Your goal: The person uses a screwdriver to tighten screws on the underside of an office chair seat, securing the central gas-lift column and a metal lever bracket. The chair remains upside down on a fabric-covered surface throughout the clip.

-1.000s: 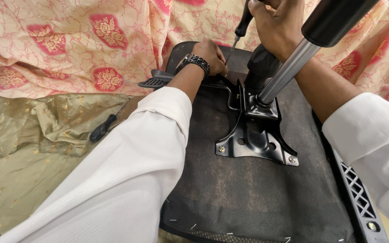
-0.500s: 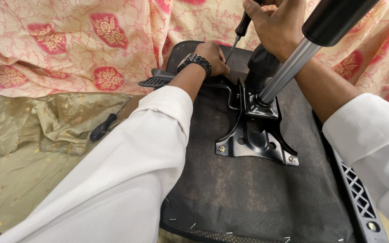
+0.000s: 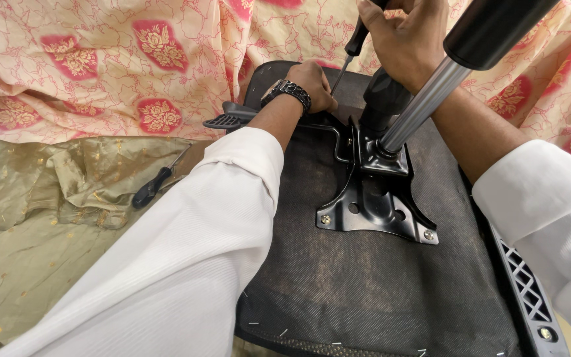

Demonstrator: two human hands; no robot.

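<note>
On the olive-green cloth (image 3: 41, 264) at far left lies a spare black-handled screwdriver (image 3: 155, 182), untouched, beside the white-sleeved left arm. Mid-frame, the left hand (image 3: 312, 84), with a dark wristwatch (image 3: 287, 92), rests curled on the far edge of the upturned chair seat (image 3: 365, 291), steadying the tip of a screwdriver (image 3: 350, 47). Right of it, the right hand (image 3: 408, 41) grips that screwdriver's black handle, above the black metal mounting plate (image 3: 378, 201) with its gas-lift cylinder (image 3: 431, 92).

head camera, looking steeply down, close over upturned chair seat (image 3: 378, 291)
</note>
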